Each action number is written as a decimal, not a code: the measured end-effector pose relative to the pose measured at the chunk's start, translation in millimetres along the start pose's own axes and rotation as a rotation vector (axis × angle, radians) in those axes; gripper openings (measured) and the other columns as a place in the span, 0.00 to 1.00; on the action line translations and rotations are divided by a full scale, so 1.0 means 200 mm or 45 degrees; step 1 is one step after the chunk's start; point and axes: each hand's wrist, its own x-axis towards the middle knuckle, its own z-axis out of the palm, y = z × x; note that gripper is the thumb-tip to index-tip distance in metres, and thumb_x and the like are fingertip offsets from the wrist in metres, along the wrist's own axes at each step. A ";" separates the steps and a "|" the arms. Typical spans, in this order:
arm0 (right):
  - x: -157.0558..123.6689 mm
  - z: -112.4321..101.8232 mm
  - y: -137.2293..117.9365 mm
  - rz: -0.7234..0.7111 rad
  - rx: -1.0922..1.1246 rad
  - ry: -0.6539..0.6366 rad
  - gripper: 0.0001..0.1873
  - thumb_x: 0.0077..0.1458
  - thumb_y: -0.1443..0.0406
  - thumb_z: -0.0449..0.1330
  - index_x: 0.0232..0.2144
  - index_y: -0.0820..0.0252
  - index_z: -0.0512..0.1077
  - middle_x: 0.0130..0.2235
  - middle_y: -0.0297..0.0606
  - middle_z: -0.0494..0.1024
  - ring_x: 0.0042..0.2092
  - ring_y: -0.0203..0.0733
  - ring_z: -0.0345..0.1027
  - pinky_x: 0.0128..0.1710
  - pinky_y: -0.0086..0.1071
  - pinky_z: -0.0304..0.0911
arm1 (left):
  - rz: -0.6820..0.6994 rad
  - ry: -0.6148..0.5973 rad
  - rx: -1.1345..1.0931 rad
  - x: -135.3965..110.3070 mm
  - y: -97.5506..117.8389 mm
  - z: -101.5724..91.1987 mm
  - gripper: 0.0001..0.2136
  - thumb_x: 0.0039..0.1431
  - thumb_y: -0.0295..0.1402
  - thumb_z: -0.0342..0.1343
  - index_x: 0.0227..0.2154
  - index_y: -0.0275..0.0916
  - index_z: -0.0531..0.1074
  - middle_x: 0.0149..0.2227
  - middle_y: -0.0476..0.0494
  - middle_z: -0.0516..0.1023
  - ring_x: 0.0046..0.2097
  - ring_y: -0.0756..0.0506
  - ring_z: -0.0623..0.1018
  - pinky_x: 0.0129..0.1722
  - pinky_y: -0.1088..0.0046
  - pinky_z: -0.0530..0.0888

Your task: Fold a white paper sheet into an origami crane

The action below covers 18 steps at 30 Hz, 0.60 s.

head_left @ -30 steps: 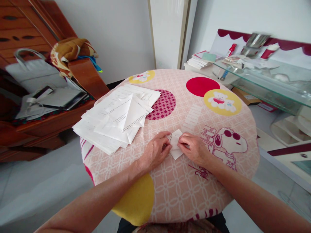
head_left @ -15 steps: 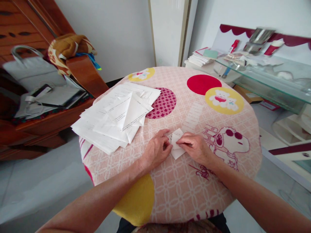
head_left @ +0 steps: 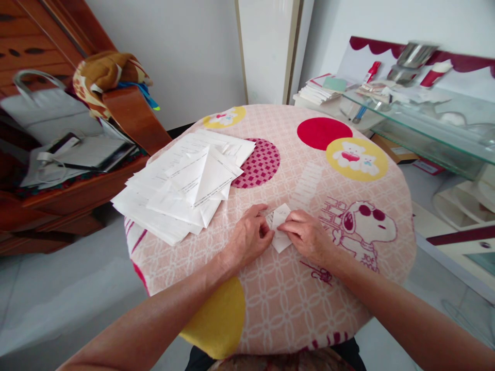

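A small folded piece of white paper (head_left: 281,243) lies on the patterned pink tablecloth (head_left: 270,309), between my two hands. My left hand (head_left: 253,232) has its fingers curled and closed on the paper's left edge. From the right, my right hand (head_left: 307,234) pinches the paper with thumb and forefinger near its middle. The fingertips hide part of the folds. To the left of my hands lies a stack of printed paper sheets (head_left: 166,206), with a larger folded sheet (head_left: 207,175) on top.
A wooden chair (head_left: 131,118) at the left holds a grey bag (head_left: 34,105), a tablet-like device and a brown cloth. At the right stands a glass shelf (head_left: 425,134) with a metal pot, a red bottle and cups. Stacked booklets (head_left: 317,93) sit beside it.
My right hand has shifted slightly left over the small paper, its fingers pressing closer to the middle. The left hand stays nearly in place.
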 end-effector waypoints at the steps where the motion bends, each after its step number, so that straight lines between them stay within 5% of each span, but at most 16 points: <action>1: 0.00 0.00 0.00 0.000 -0.001 -0.002 0.15 0.60 0.75 0.54 0.28 0.62 0.78 0.31 0.40 0.72 0.36 0.41 0.65 0.37 0.33 0.60 | 0.016 0.015 0.005 0.00 0.00 0.00 0.08 0.50 0.21 0.60 0.22 0.37 0.69 0.47 0.36 0.75 0.56 0.38 0.75 0.51 0.61 0.76; 10: 0.00 0.01 0.01 -0.010 -0.013 -0.016 0.14 0.61 0.74 0.54 0.32 0.61 0.79 0.33 0.41 0.73 0.38 0.42 0.66 0.38 0.35 0.61 | 0.401 0.116 0.148 -0.08 -0.04 0.02 0.06 0.62 0.23 0.55 0.35 0.36 0.76 0.51 0.38 0.74 0.47 0.45 0.78 0.44 0.68 0.78; 18: -0.01 0.01 0.02 -0.002 0.006 -0.003 0.15 0.61 0.74 0.53 0.29 0.61 0.78 0.34 0.41 0.73 0.38 0.42 0.66 0.39 0.35 0.62 | 0.421 0.082 0.139 -0.09 -0.05 -0.01 0.07 0.65 0.27 0.54 0.38 0.36 0.78 0.42 0.40 0.78 0.42 0.46 0.78 0.40 0.70 0.79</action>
